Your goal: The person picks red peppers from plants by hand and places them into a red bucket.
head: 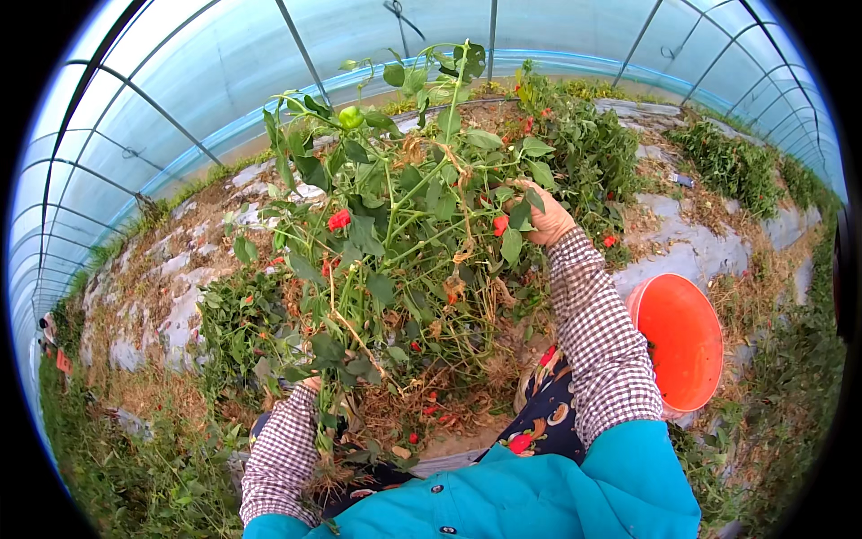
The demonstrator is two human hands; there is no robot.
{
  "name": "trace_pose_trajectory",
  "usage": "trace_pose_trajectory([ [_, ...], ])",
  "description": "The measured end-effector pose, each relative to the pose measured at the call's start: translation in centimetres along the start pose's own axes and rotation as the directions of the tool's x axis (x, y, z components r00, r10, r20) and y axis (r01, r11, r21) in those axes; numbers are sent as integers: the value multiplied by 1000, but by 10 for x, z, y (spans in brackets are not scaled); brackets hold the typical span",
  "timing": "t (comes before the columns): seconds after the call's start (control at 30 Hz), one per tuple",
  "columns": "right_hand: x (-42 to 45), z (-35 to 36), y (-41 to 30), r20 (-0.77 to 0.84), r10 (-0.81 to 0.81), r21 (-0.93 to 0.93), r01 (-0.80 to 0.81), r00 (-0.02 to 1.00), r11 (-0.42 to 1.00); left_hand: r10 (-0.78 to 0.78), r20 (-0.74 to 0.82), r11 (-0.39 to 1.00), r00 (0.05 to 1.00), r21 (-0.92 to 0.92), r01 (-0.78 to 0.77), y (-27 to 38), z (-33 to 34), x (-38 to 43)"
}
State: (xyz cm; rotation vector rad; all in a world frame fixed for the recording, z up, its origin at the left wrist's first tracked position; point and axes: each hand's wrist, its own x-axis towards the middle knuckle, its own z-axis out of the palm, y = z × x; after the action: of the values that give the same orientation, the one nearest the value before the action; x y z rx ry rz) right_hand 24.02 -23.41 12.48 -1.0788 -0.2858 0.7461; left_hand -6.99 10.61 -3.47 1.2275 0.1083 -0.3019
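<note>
An uprooted pepper plant [397, 222] stands in front of me, with red peppers, one green pepper [351, 117] near its top and some dry stems. My left hand [311, 384] is low on the plant, mostly hidden by leaves, around its lower stems; roots [330, 475] hang below it. My right hand [545, 217] is at the plant's right side, its fingers among leaves and partly hidden. A red pepper [500, 225] hangs just left of that hand, and another red pepper [339, 219] is on the left side of the plant.
A red plastic bucket [675, 343] stands at my right, with small dark bits inside. Pulled pepper plants [586, 148] lie along beds covered in grey plastic mulch [687, 242]. Fallen red peppers [431, 409] lie on dry straw between my legs. A plastic-film greenhouse wall [559, 34] with metal hoops curves around.
</note>
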Motion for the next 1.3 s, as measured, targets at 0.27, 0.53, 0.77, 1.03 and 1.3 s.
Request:
trace_pose_trajectory([
  [0.27,9,15,4,-131,-100,-513,19,986,858,31,11,999,999,22,-31,-3,0,0],
  [0.53,58,-65,65,109,-748,-959,-129,655,-252,40,34,999,999,18,-41,-17,-1,1],
  [0.77,59,-136,79,29,-712,-984,-105,701,-143,104,98,989,990,90,-113,-37,-20,-1],
  [1.03,14,-150,49,-478,-560,-854,-509,677,113,80,84,992,993,-103,-71,25,15,-21],
  [1.3,-23,4,24,-92,8,-114,-18,996,993,234,-112,681,966,-690,-245,14,-13,15],
])
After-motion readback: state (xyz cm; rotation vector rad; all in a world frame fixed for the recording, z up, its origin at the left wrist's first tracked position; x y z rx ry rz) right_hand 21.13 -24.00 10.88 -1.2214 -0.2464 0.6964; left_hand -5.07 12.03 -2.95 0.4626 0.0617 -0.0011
